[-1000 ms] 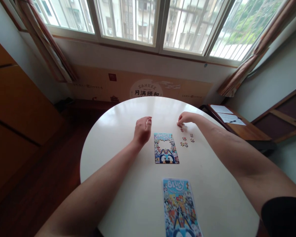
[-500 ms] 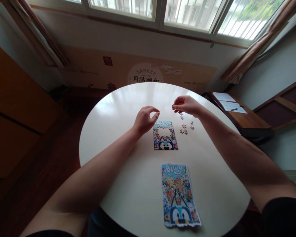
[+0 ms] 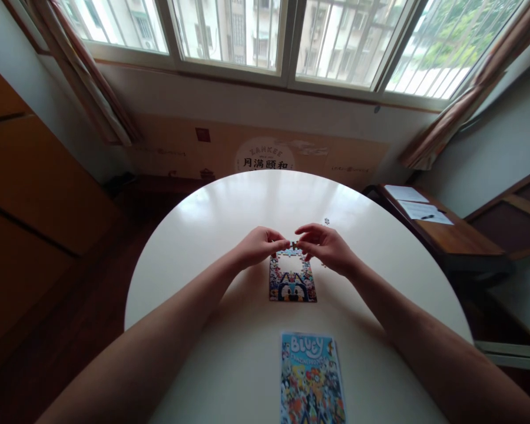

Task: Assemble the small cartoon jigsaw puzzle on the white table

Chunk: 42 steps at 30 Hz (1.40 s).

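A small dark puzzle piece (image 3: 294,244) is held just over the top edge of a partly assembled jigsaw puzzle (image 3: 292,292). My right hand (image 3: 327,248) pinches this piece from the right. From the left, my left hand (image 3: 261,245) has thumb and forefinger pressed together at the piece's other side. The puzzle lies flat, with a blue cartoon dog face at its lower end and a white gap in its middle. Its upper part is partly covered by my hands. Loose puzzle pieces (image 3: 327,221) show beyond my right hand, others mostly hidden behind it.
A printed "Bluey" picture sheet (image 3: 311,377) lies nearer to me on the round white table (image 3: 194,235). To the right, a wooden side table (image 3: 459,237) carries papers (image 3: 417,210) and a pen. A window and curtains are behind.
My right hand has come left and nearer with the puzzle piece, meeting my left hand over the puzzle's top. My left hand's fingers have closed. The camera view has tilted up.
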Each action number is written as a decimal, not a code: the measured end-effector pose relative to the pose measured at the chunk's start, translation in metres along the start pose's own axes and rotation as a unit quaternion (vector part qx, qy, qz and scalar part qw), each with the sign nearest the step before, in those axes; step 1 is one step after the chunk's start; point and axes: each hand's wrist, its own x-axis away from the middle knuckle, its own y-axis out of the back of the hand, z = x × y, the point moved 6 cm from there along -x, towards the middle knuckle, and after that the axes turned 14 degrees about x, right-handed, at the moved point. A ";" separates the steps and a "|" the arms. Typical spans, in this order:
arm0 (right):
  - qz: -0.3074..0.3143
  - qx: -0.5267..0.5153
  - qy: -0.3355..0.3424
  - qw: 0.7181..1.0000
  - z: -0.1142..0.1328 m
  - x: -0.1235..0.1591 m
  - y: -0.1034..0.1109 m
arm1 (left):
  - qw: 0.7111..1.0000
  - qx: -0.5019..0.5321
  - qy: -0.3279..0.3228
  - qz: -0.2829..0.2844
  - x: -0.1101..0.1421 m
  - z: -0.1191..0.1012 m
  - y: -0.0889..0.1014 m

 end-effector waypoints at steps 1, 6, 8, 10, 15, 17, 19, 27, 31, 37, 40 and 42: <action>0.002 -0.002 0.001 1.000 0.000 0.000 0.000 | 1.000 0.003 0.006 0.006 0.001 0.000 -0.001; -0.003 0.011 0.011 1.000 -0.003 0.000 0.002 | 0.999 0.026 0.021 0.035 0.003 -0.001 -0.007; -0.013 0.010 0.011 1.000 -0.003 0.000 0.001 | 0.998 0.029 0.017 0.056 0.004 -0.001 -0.009; -0.024 -0.008 0.004 1.000 -0.003 0.001 -0.001 | 0.997 0.024 0.013 0.074 0.004 0.000 -0.012; -0.044 -0.052 -0.030 0.997 -0.005 0.003 -0.008 | 0.998 0.020 0.013 0.061 0.005 0.000 -0.014; -0.056 -0.051 -0.031 0.997 -0.005 0.003 -0.006 | 0.998 0.031 0.017 0.046 0.005 -0.002 -0.013; -0.083 -0.020 -0.013 0.996 -0.002 0.004 0.000 | 0.998 0.040 0.024 0.034 0.005 -0.003 -0.012; -0.095 0.263 0.194 0.940 0.032 0.020 -0.001 | 0.996 0.069 0.058 0.010 0.004 0.002 -0.005; -0.089 0.289 0.208 0.930 0.032 0.021 -0.007 | 0.995 0.070 0.055 0.032 0.004 0.004 -0.008; -0.089 0.300 0.184 0.932 0.017 0.016 -0.010 | 0.978 -0.204 -0.028 -0.038 0.006 -0.010 0.016; -0.082 0.325 0.174 0.926 0.009 0.013 -0.015 | 0.941 -0.307 -0.103 -0.096 0.010 -0.016 0.029; -0.073 0.339 0.172 0.922 0.006 0.011 -0.019 | 0.928 -0.335 -0.125 -0.102 0.010 -0.013 0.032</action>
